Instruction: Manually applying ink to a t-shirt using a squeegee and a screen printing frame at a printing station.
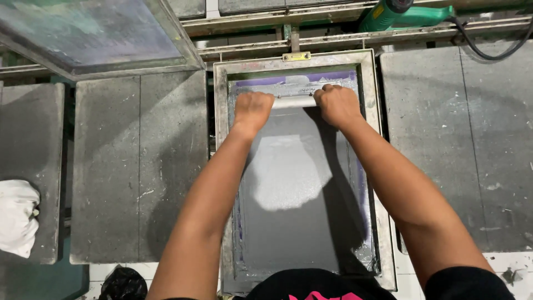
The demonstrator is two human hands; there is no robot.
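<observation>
Both fists wrapped tight round squeegee point(294, 102): left hand point(251, 110) on left end, right hand point(337, 104) on right end. Squeegee sits at far end of screen frame point(387, 222), blade down on grey ink-coated mesh point(288, 222). Frame lies flat on grey platen point(139, 166); second screen point(94, 33) tilted up at far left, white rag point(16, 216) on left, green heat gun point(388, 14) up top. Risk imo: uneven pressure between hands = streaky coat. Forearms hang over wet mesh, smear likely if they dip.
</observation>
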